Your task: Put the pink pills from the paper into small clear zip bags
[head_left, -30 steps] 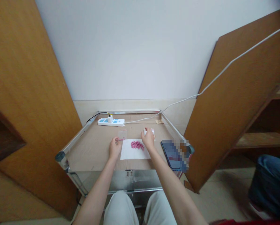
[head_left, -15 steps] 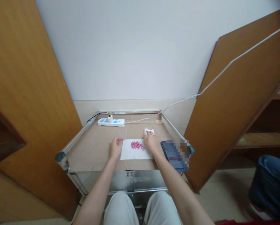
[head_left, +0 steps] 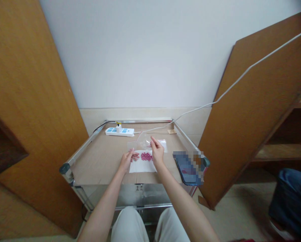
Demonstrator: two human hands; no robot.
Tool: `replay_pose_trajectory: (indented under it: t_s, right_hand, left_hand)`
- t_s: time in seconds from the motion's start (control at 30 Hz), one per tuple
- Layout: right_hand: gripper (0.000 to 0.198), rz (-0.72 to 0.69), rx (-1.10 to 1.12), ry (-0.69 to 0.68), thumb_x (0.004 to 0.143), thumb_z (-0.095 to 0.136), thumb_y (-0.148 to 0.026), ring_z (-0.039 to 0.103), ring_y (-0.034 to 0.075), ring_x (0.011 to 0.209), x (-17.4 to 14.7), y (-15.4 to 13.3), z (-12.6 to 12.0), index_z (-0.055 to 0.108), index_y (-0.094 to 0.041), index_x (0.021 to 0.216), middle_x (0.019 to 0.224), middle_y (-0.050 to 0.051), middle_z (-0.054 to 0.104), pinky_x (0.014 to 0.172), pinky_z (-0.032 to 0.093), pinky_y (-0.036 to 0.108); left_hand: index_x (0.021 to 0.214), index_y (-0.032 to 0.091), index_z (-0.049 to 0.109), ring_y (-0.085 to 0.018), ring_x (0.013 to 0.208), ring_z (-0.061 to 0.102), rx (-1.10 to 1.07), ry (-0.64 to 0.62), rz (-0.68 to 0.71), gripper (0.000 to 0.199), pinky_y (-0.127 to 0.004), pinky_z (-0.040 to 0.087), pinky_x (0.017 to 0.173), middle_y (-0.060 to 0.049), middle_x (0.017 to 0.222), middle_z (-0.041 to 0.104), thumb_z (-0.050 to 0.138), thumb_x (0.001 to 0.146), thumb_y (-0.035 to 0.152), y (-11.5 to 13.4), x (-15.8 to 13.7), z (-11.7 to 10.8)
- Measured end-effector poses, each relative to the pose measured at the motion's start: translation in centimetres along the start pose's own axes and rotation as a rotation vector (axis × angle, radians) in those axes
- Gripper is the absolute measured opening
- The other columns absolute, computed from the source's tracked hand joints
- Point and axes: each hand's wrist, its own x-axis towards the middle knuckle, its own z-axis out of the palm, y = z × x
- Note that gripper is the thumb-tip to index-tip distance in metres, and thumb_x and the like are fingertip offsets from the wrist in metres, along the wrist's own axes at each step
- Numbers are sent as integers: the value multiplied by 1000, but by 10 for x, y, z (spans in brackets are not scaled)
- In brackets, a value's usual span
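Observation:
A small heap of pink beads (head_left: 146, 156) lies on a white cloth or paper sheet (head_left: 141, 167) on the cardboard-covered top. My right hand (head_left: 157, 149) pinches the edge of a clear plastic bag (head_left: 143, 140), raised just behind the beads. At the sheet's left edge is my left hand (head_left: 129, 158), its fingers loosely apart and pointing at the heap. Whether anything small lies under those fingers cannot be made out. A flat clear packet with white in it (head_left: 163, 144) lies behind my right hand, partly hidden by it.
A white power strip (head_left: 119, 131) with a plug in it sits at the back left, its white cable (head_left: 195, 108) running off to the right. At the right edge lies a dark tablet or phone (head_left: 187, 168), partly pixelated. Metal rails (head_left: 188, 137) border the cart top.
My right hand has come off the white packet and moved left, now with a clear bag in its fingers. My left hand has shifted slightly right, towards the beads.

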Motion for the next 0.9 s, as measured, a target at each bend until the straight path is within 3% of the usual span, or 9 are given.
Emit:
replay_pose_trajectory:
  t_s: [0.13,0.23,0.4,0.5,0.63,0.77,0.9]
  right_hand:
    - [22,124,128,-110,68,51,-31,57,14,58,-20,6,14,55,-14,82,71,5,63,51,45,25]
    - [18,171,128,-158,68,49,-32,58,14,56,-28,14,16,50,-16,76,70,4,62,41,41,21]
    - [15,134,73,12,66,51,-29,58,14,64,-28,28,12,48,-16,71,66,3,59,56,44,25]
    - [14,108,1,1,66,52,-29,56,14,62,-31,31,11,48,-16,70,64,2,58,57,43,25]
    - [7,-3,-117,-142,68,48,-23,53,12,61,-40,24,11,49,-17,65,67,1,57,56,40,23]
    - [13,-109,-196,-294,67,45,-17,52,12,66,-44,15,11,49,-17,55,71,1,58,59,39,23]
    - [14,-72,-223,-217,72,44,-24,52,13,64,-41,17,10,56,-17,68,70,2,58,55,40,22]
  left_hand:
    - [73,10,63,-13,55,54,-18,51,-3,47,-21,34,48,-7,59,62,43,66,52,-3,1,-3]
    - [79,12,63,-11,55,52,-40,102,23,39,-21,35,50,-3,63,62,52,62,45,-8,2,-6]
    - [81,12,63,-14,71,56,-135,-29,58,26,-22,39,57,-7,77,64,49,63,25,-8,-1,-8]
    - [81,10,62,-17,78,57,-190,-88,73,27,-24,40,60,-11,85,63,47,66,25,-5,-2,-8]
    - [82,9,59,-17,74,58,-237,25,34,28,-26,42,63,-12,82,63,50,65,30,-6,1,-6]
    - [73,14,52,-13,67,57,-252,169,38,19,-27,43,67,-4,72,61,48,62,29,-13,6,-7]
    - [65,16,48,-10,61,53,-163,238,81,10,-21,41,59,0,65,56,40,62,23,-17,7,-10]
